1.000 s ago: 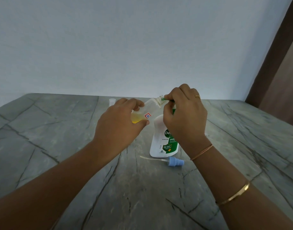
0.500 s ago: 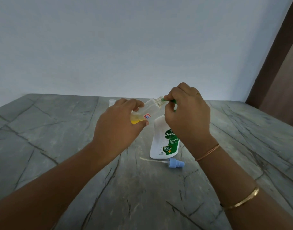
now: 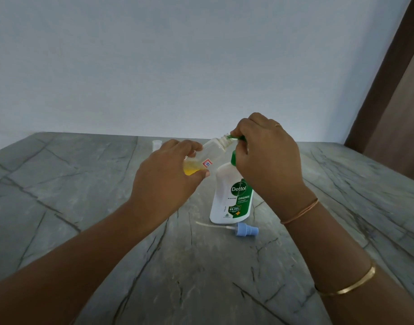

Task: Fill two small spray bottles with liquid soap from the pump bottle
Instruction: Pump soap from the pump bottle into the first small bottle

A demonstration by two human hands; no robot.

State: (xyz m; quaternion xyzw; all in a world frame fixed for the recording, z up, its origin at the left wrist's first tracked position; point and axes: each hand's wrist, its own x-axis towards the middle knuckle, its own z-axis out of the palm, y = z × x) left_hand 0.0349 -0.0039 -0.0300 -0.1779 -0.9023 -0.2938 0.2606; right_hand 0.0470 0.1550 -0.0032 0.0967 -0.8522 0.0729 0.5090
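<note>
The small spray bottle [image 3: 214, 151], clear and uncapped, is held off the table and tilted, its open neck raised to the right and meeting the tip of the green pump nozzle [image 3: 234, 137]; yellow liquid pools in its lower end. The left hand [image 3: 166, 179] grips it around the base, fingers and thumb curled round the body beside a small red-edged label. The right hand [image 3: 267, 160] sits on top of the pump bottle [image 3: 227, 195], fingers curled down over the pump head. That white bottle with its green label stands upright on the grey veined table [image 3: 84, 184]. Just in front of it lies a blue spray head [image 3: 246, 230] on its side, dip tube pointing left. A small white cylindrical item [image 3: 156, 145] stands farther back, near the pale wall [image 3: 178, 66].
</note>
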